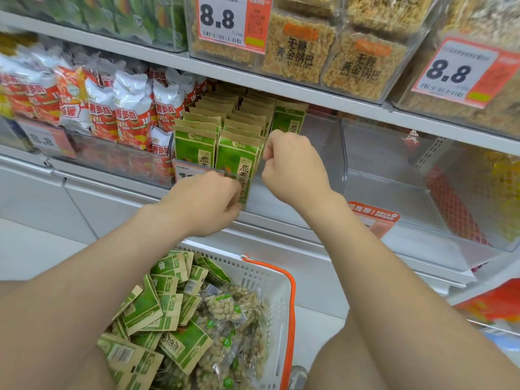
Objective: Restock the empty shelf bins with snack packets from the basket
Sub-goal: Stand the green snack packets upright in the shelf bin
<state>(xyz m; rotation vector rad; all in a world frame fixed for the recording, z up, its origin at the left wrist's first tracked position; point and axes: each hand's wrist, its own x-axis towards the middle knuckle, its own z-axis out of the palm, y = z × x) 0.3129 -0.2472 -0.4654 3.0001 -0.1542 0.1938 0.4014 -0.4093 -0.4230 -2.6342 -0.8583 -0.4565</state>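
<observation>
A white basket (277, 291) with an orange handle sits low in front of me, full of green-and-tan snack packets (157, 311) and clear bags of nuts (225, 308). On the middle shelf a clear bin (254, 190) holds rows of the same green packets (197, 142) standing upright. My left hand (206, 202) and my right hand (292, 164) both pinch one green packet (239, 161) at the bin's front right. To the right, a clear bin (394, 175) is bare inside.
Red-and-white snack bags (129, 116) fill the bin to the left. The shelf above carries clear boxes of golden rice crisps (298, 49) with 8.8 price tags (225, 21). An orange recommend tag (374, 218) hangs on the shelf edge. Yellow packets (506, 192) lie far right.
</observation>
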